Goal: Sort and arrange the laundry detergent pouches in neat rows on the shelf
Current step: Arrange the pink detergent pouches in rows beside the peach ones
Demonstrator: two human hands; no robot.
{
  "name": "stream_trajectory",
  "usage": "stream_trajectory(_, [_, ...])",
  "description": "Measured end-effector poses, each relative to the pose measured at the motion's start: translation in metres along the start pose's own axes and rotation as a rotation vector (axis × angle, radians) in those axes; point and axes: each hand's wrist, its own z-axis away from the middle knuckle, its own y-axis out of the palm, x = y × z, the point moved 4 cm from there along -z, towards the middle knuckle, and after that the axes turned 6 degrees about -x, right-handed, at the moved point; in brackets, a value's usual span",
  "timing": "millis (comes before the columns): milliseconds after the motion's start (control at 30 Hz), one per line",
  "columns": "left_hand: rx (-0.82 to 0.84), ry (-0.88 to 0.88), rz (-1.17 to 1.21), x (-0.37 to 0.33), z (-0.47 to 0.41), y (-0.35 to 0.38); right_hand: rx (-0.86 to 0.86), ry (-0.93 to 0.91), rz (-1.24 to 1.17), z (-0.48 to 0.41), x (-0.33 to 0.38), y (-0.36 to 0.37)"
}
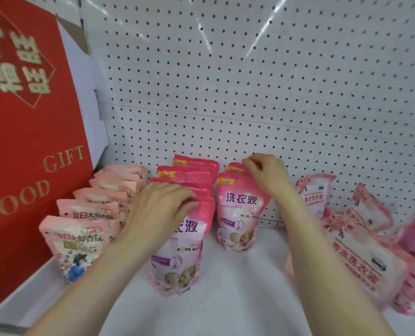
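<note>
Far left of frame: red box point(27, 141) stands on end, serving as a bookend. Just right of it, the pale row point(87, 229) of light-pink pouches runs front to back, upright and overlapping, and looks done.

Lower centre: left hand point(158, 209) has its fingers curled over the top edge of the front pouch point(177, 258) and grips it, prob. to steady it so the mid row point(189, 173) of hot-pink pouches behind can't tip fwd.

Centre, a bit higher: right hand point(267, 175) pinches the top of the rear pouch point(234, 167). It stands just behind one matching pouch point(240, 214), label fwd, close to the pegboard point(250, 81). Prob. it's being squared up so this short 2nd line runs parallel w/ the mid row. A strip of white shelf point(226, 299) shows btwn the two lines.

Right of frame: one floral pouch point(315, 192) stands upright near the pegboard. The loose pouches point(361, 258) lie flat or tilted in a heap at lower right, unsorted, and are blurred there.

Judging by this, approx half done: left side is rowed, the right heap needs standing up and lining in.
</note>
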Motion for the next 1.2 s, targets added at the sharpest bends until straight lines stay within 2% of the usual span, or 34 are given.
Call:
stream_trajectory(67, [0.002,-0.007,0.029,0.0,-0.001,-0.002,-0.001,0.061,0.069,-0.02,-0.006,-0.006])
stream_trajectory(167, [0.02,-0.024,0.049,-0.002,-0.001,-0.006,0.183,0.184,0.254,-0.041,-0.021,0.008])
stream_trajectory(233, [0.029,-0.03,0.059,-0.001,0.0,-0.006,0.251,0.198,0.351,-0.045,-0.024,0.016])
stream_trajectory(400, [0.034,-0.038,0.059,0.001,0.001,-0.005,0.197,0.054,0.27,-0.046,-0.001,0.027])
stream_trajectory(533, [0.028,-0.035,0.073,0.002,0.002,-0.004,0.227,0.069,0.222,-0.044,-0.003,0.03])
stream_trajectory(667, [0.013,-0.032,0.061,0.003,0.003,-0.002,0.098,0.032,0.115,-0.032,0.007,0.004])
stream_trajectory(833, [-0.001,-0.039,0.059,0.002,0.002,-0.003,0.308,-0.019,0.13,0.008,0.014,0.004])
stream_trajectory(967, [0.003,-0.042,0.048,-0.001,0.001,-0.006,0.159,-0.014,0.148,0.009,0.008,0.009])
stream_trajectory(1200, [0.025,-0.057,0.032,-0.004,0.003,-0.009,0.1,-0.09,0.291,0.023,0.014,0.01])
